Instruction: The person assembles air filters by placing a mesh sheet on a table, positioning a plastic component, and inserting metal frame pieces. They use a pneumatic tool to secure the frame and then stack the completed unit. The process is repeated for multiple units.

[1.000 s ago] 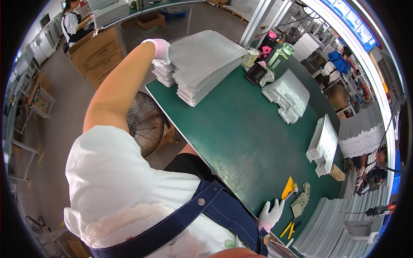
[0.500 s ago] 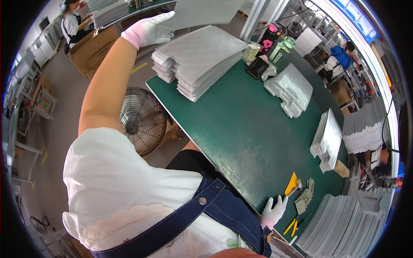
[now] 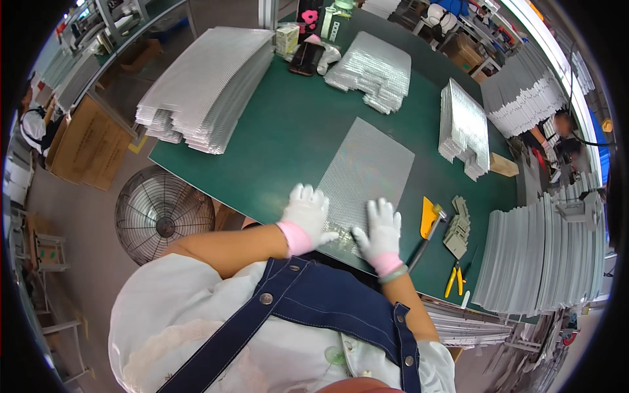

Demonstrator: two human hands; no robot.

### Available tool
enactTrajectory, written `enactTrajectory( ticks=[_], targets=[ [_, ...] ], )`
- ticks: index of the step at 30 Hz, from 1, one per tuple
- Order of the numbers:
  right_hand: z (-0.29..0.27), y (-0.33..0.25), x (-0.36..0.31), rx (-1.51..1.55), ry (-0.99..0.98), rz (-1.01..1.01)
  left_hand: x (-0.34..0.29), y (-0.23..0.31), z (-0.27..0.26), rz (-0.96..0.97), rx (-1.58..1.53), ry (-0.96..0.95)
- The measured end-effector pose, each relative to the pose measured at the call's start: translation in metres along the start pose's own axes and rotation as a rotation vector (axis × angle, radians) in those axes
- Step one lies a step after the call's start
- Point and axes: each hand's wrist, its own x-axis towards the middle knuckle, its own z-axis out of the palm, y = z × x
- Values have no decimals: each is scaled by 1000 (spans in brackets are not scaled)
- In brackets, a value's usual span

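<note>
A grey sheet of fine metal mesh (image 3: 373, 160) lies flat on the green table (image 3: 262, 164) in front of me. My left hand (image 3: 306, 216), in a white glove with a pink cuff, rests at the sheet's near left edge with its fingers stretched out. Gloved the same way, my right hand (image 3: 380, 230) lies at the near right edge, fingers spread. Neither hand grips anything. To the right of my right hand are a yellow scraper-like blade (image 3: 428, 217), a black-handled tool (image 3: 426, 243), grey plastic pieces (image 3: 457, 229) and yellow-handled pliers (image 3: 454, 278).
A tall stack of mesh sheets (image 3: 203, 78) stands at the left. Shiny silver stacks (image 3: 373, 65) sit farther back. A phone (image 3: 306, 59) lies near a small box (image 3: 287, 39). Upright grey panels (image 3: 537, 255) line the right side. A floor fan (image 3: 165, 223) stands left of the table.
My left hand has come down from the far-left stack with a mesh sheet, which now lies on the table. My right hand has moved onto its near edge. The view has turned.
</note>
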Motion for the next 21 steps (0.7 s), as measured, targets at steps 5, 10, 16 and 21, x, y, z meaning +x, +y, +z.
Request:
enactTrajectory(
  ticks=[5,10,16,21],
  targets=[
    [8,13,29,-48,-34,2,11,-35,27,467,-128,60],
    [7,14,31,-38,-62,14,14,-45,25,518,-169,45],
    [7,16,32,-7,-35,41,45,-61,-22,509,-253,-494],
    [-3,15,38,22,-72,42,80,-54,13,536,-162,129]
  ],
)
